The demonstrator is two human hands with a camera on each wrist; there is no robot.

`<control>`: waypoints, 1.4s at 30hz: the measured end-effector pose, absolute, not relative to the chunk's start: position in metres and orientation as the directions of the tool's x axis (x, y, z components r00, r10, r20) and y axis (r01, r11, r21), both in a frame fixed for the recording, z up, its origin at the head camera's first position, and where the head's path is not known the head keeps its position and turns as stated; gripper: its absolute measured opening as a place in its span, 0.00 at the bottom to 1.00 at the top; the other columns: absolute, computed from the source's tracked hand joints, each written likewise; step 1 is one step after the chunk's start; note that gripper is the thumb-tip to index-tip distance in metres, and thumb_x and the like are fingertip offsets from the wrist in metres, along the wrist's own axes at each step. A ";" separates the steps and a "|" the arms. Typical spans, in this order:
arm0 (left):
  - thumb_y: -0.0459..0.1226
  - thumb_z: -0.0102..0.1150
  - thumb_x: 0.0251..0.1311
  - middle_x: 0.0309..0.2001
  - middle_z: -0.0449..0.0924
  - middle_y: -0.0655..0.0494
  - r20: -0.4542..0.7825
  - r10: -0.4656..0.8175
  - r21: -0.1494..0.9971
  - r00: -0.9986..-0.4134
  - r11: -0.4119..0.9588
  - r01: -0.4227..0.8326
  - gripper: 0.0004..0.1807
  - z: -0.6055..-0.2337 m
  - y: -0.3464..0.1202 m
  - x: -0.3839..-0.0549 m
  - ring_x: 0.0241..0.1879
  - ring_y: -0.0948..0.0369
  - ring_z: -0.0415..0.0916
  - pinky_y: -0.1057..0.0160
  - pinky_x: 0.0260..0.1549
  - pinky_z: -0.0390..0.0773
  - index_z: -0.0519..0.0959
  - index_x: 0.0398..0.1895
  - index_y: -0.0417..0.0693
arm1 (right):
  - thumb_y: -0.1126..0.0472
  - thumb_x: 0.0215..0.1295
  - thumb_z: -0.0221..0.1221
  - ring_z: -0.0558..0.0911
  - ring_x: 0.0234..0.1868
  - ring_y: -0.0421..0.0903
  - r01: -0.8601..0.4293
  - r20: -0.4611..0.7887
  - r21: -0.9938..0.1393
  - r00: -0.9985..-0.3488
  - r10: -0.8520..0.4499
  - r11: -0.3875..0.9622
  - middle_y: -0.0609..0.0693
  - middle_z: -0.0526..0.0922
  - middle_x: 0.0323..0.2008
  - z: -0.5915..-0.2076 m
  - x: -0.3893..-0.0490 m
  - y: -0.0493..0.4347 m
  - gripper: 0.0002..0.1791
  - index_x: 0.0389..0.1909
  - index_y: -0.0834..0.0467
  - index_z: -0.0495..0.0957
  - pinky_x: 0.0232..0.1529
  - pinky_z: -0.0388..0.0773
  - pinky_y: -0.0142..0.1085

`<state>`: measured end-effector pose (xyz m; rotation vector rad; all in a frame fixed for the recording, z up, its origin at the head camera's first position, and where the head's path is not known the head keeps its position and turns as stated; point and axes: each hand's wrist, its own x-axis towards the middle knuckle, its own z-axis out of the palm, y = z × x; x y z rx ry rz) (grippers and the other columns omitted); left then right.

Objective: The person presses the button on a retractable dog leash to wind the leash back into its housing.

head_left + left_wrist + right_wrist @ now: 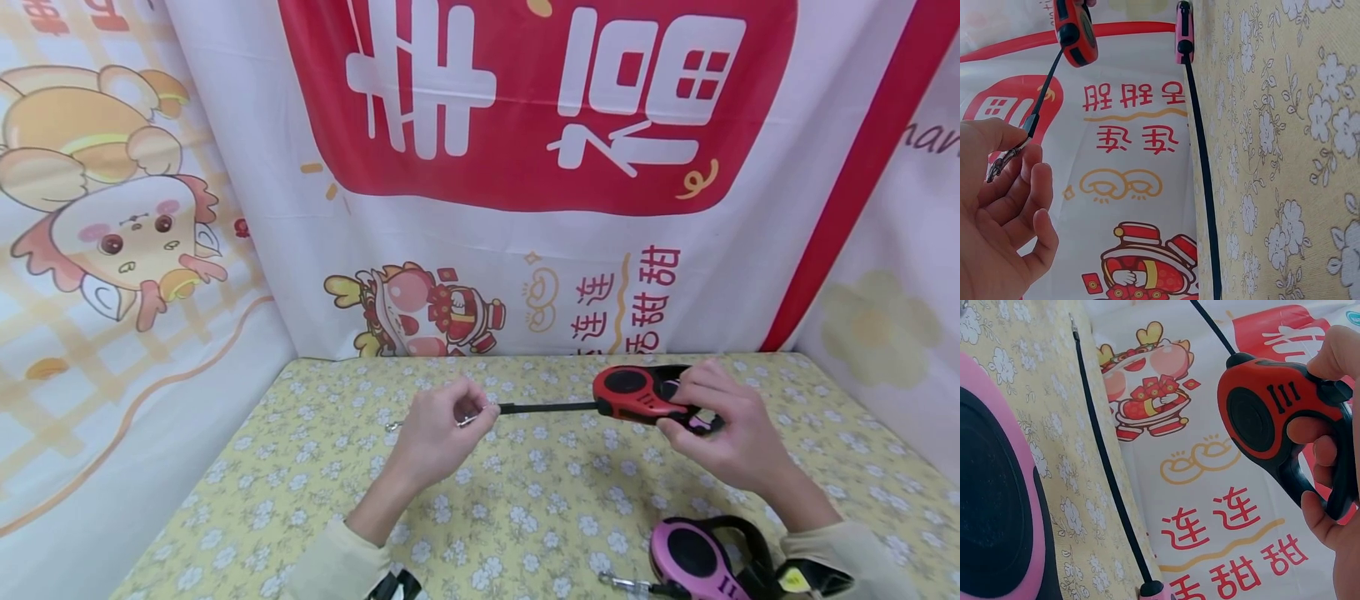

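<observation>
My right hand [731, 425] grips the handle of a red and black retractable dog leash [630, 393], fingers through its loop. Its black strap [551, 407] is drawn out to the left in a straight line. At the far end my left hand [442, 429] pinches the metal clip [1004, 164] between thumb and index finger, the other fingers loosely bent. Behind the red leash lies a pink retractable leash [1185, 32], mostly hidden in the head view. Its strap [1107, 462] runs extended over the table to a metal clip [393, 427].
Another pink and black retractable leash [693, 554] lies at the front right, below my right forearm, its clip [626, 582] pointing left. A flowered yellow cloth [300, 500] covers the table. Printed white curtains [262, 208] hang at the back and sides.
</observation>
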<state>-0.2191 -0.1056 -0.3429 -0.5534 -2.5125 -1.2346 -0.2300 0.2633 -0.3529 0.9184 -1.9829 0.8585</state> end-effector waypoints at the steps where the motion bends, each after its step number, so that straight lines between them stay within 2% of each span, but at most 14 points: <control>1: 0.39 0.66 0.71 0.31 0.84 0.66 0.413 0.211 0.691 -0.886 0.560 0.456 0.06 -0.343 -0.106 -0.219 0.31 0.68 0.79 0.68 0.33 0.78 0.81 0.34 0.57 | 0.72 0.41 0.72 0.73 0.41 0.35 -0.816 0.840 -0.252 -0.452 -0.301 0.520 0.44 0.82 0.33 -0.353 -0.230 0.263 0.18 0.28 0.47 0.82 0.45 0.68 0.25; 6: 0.40 0.68 0.70 0.31 0.85 0.65 0.407 0.223 0.693 -0.886 0.557 0.459 0.05 -0.344 -0.104 -0.220 0.31 0.68 0.79 0.69 0.33 0.79 0.82 0.35 0.56 | 0.72 0.42 0.73 0.72 0.41 0.35 -0.800 0.823 -0.263 -0.477 -0.308 0.539 0.43 0.82 0.34 -0.352 -0.228 0.263 0.17 0.28 0.47 0.82 0.44 0.68 0.26; 17: 0.41 0.68 0.71 0.30 0.85 0.63 0.412 0.244 0.697 -0.878 0.537 0.476 0.04 -0.345 -0.106 -0.219 0.29 0.69 0.79 0.69 0.32 0.80 0.84 0.37 0.55 | 0.71 0.41 0.73 0.73 0.40 0.37 -0.846 0.861 -0.226 -0.405 -0.307 0.484 0.45 0.83 0.33 -0.353 -0.231 0.257 0.17 0.29 0.48 0.83 0.43 0.68 0.26; 22: 0.41 0.68 0.71 0.30 0.85 0.62 0.416 0.241 0.697 -0.877 0.535 0.478 0.02 -0.344 -0.107 -0.218 0.29 0.69 0.79 0.69 0.31 0.79 0.84 0.39 0.55 | 0.71 0.41 0.74 0.72 0.39 0.38 -0.854 0.862 -0.221 -0.397 -0.316 0.470 0.45 0.83 0.33 -0.353 -0.232 0.254 0.17 0.30 0.48 0.83 0.42 0.67 0.27; 27: 0.43 0.68 0.71 0.30 0.84 0.67 0.413 0.241 0.697 -0.878 0.537 0.475 0.04 -0.343 -0.106 -0.217 0.29 0.68 0.79 0.68 0.30 0.79 0.84 0.41 0.55 | 0.71 0.42 0.74 0.73 0.40 0.37 -0.846 0.851 -0.229 -0.414 -0.323 0.482 0.43 0.83 0.34 -0.353 -0.230 0.253 0.18 0.30 0.47 0.83 0.44 0.67 0.27; 32: 0.43 0.67 0.72 0.32 0.85 0.68 0.416 0.256 0.695 -0.873 0.530 0.486 0.06 -0.343 -0.104 -0.217 0.30 0.69 0.80 0.68 0.31 0.80 0.85 0.42 0.53 | 0.71 0.43 0.74 0.73 0.41 0.36 -0.838 0.839 -0.243 -0.435 -0.328 0.490 0.43 0.83 0.35 -0.352 -0.228 0.253 0.18 0.31 0.47 0.83 0.45 0.67 0.27; 36: 0.40 0.67 0.72 0.33 0.86 0.67 0.433 0.277 0.685 -0.858 0.517 0.513 0.03 -0.343 -0.103 -0.217 0.30 0.70 0.80 0.67 0.31 0.82 0.86 0.43 0.53 | 0.71 0.43 0.74 0.74 0.41 0.37 -0.841 0.840 -0.240 -0.430 -0.330 0.485 0.44 0.84 0.36 -0.353 -0.227 0.252 0.18 0.32 0.47 0.84 0.44 0.69 0.28; 42: 0.35 0.65 0.73 0.34 0.87 0.65 0.436 0.290 0.687 -0.852 0.505 0.523 0.04 -0.342 -0.101 -0.217 0.30 0.70 0.81 0.67 0.29 0.81 0.87 0.45 0.53 | 0.72 0.43 0.74 0.73 0.42 0.35 -0.817 0.821 -0.263 -0.469 -0.326 0.512 0.44 0.84 0.37 -0.354 -0.225 0.253 0.17 0.32 0.49 0.84 0.42 0.70 0.28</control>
